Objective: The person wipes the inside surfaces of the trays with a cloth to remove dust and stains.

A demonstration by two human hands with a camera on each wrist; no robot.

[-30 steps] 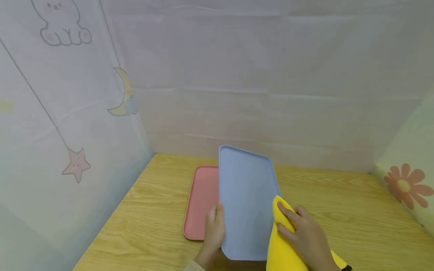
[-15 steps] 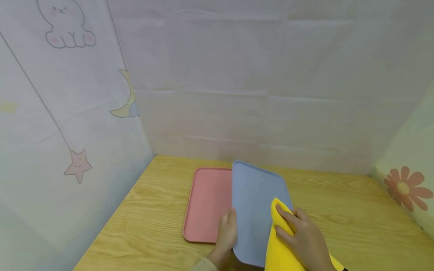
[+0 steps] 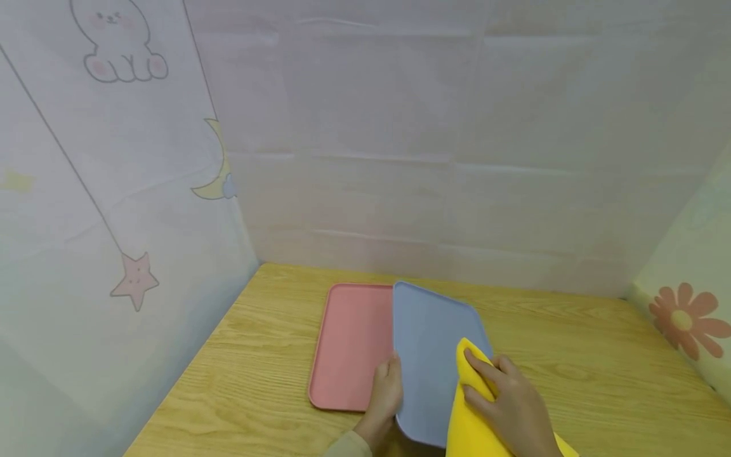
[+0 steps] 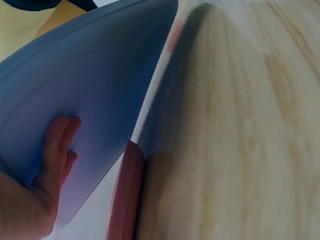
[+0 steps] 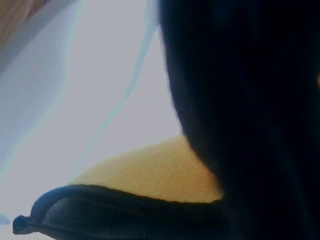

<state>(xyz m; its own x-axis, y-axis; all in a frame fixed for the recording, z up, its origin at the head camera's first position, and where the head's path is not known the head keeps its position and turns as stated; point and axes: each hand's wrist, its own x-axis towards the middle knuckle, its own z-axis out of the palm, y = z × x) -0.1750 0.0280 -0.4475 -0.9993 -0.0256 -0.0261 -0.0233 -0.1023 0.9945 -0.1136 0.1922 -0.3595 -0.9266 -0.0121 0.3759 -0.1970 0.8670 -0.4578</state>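
Observation:
A light blue rectangular tray [image 3: 428, 362] is held tilted above the wooden table, its far end raised. My left hand [image 3: 386, 390] grips its left edge; in the left wrist view, fingers [image 4: 59, 140] lie against the underside of the tray [image 4: 107, 95]. My right hand [image 3: 516, 403] holds a yellow cloth [image 3: 471, 422] at the tray's right side, the fingers pressing into the fabric. Yellow cloth [image 5: 155, 172] with dark edging fills much of the right wrist view, beside the pale tray surface [image 5: 105, 90]. The right hand itself is hidden there.
A pink tray [image 3: 354, 349] lies flat on the wooden table [image 3: 245, 381], partly covered from view by the blue one. Behind stands a pale fabric wall [image 3: 371, 139]. Printed side walls, with a star [image 3: 135, 280] and a flower [image 3: 688, 320], close in the sides.
The blue tray and left hand have moved right and lower in the head view, showing more of the pink tray. The right hand keeps its hold on the cloth with little movement.

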